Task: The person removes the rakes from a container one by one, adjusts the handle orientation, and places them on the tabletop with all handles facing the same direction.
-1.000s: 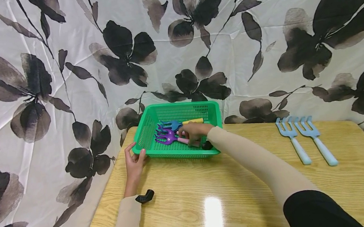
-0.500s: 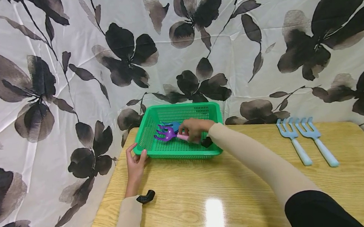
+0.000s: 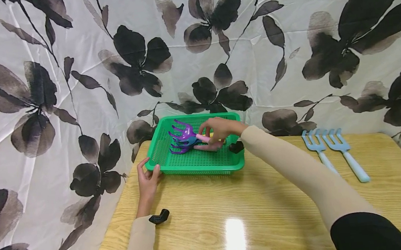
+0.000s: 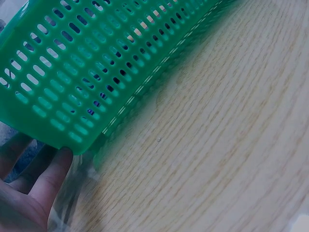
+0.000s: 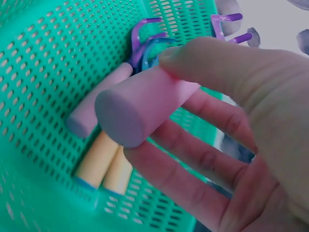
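Purple-headed, a fork is pinched in the right hand above other forks in a green basket at the tabletop's back-left corner. The left hand grips the basket's front-left corner.

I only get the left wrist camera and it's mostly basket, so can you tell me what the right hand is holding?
Observer: The right hand holds a purple fork by its pink handle.
Child: Cool! Is there anything on the table outside the basket?
Observer: Yes, two pale blue forks lie on the table, off to the right of the basket.
Child: Is there anything yellow in the basket?
Observer: Yes, the right wrist view shows two yellow handles side by side in there.
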Demonstrator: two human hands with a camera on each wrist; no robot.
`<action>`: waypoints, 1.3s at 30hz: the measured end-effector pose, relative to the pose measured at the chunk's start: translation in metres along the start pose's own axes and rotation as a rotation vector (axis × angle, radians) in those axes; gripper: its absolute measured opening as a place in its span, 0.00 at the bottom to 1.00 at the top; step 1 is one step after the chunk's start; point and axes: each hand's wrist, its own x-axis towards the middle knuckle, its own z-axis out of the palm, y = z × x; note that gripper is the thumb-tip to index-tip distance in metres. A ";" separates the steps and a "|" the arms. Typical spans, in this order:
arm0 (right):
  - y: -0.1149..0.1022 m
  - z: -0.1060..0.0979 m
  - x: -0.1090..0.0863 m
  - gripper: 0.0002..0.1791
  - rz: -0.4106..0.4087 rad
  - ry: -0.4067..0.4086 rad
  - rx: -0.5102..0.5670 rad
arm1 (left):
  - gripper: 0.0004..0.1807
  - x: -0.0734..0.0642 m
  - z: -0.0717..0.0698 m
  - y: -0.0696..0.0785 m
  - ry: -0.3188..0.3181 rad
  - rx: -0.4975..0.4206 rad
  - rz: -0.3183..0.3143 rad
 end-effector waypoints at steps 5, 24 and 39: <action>0.004 -0.014 -0.021 0.25 -0.032 0.062 0.044 | 0.35 0.000 0.000 -0.001 0.004 0.016 -0.014; 0.026 -0.054 -0.147 0.27 0.050 0.205 0.064 | 0.33 0.007 -0.006 -0.023 0.029 0.030 0.000; 0.073 -0.028 -0.231 0.24 0.194 0.352 0.122 | 0.33 -0.001 -0.001 -0.005 0.010 0.018 -0.009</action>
